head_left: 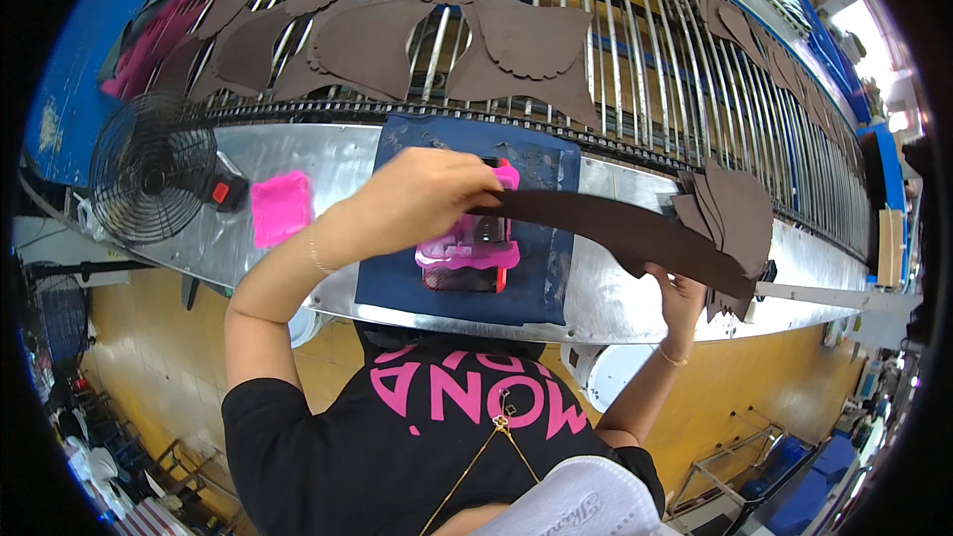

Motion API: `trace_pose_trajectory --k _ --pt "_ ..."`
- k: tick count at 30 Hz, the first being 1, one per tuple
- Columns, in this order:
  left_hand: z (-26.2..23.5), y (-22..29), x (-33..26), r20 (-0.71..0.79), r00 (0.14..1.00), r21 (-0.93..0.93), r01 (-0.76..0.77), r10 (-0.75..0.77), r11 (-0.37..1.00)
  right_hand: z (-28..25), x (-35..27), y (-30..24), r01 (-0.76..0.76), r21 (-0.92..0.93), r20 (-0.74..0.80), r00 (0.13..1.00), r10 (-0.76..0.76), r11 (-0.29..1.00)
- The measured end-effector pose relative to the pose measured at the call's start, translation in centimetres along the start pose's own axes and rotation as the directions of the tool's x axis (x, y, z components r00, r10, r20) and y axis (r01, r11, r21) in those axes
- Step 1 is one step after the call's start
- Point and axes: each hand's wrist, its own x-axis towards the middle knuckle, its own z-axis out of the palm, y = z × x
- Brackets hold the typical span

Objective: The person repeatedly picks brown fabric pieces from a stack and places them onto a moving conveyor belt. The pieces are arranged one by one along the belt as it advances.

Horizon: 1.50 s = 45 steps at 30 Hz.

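Note:
A long, curved strip of dark brown sheet material stretches between my hands above the metal table. My left hand pinches its left end with closed fingers, over a pink, black and red device on a navy blue mat. The left hand and wrist partly cover that device, and its kind is unclear. My right hand grips the strip's lower edge toward its right end, with some fingers hidden. Close by lies a stack of brown cut pieces, partly behind the strip.
A conveyor of metal rods runs along the far side, carrying several brown cut pieces. Toward the left stand a black wire-cage fan and a pink square pad. The metal table ends close to my body.

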Motion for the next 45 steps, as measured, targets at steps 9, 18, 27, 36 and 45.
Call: trace_pose_trajectory --k 9,18,27,36,45 --pt "2.7 2.5 10.9 0.085 0.985 -0.367 -0.11 0.151 0.924 -14.1 -1.7 -6.1 -0.096 -0.256 -0.237 0.971 0.034 0.962" --pt "4.3 -5.3 14.5 0.199 0.914 -0.789 0.363 -0.353 0.495 -13.4 3.9 -4.0 -0.066 -0.209 -0.427 0.904 -0.03 0.976" --pt "8.8 -21.8 13.7 0.184 0.648 -0.852 0.48 -0.739 0.209 -15.1 -1.1 20.3 -0.738 -0.467 -0.654 0.659 0.373 0.487" --pt "9.3 -26.8 13.2 0.164 0.525 -0.833 0.526 -0.835 0.168 -12.7 1.0 17.5 -0.899 -0.338 -0.764 0.436 0.476 0.28" --pt "5.7 -22.8 10.6 0.028 0.601 -0.646 0.62 -0.798 0.445 -15.1 0.3 21.0 -0.84 -0.294 -0.669 0.521 0.53 0.455"
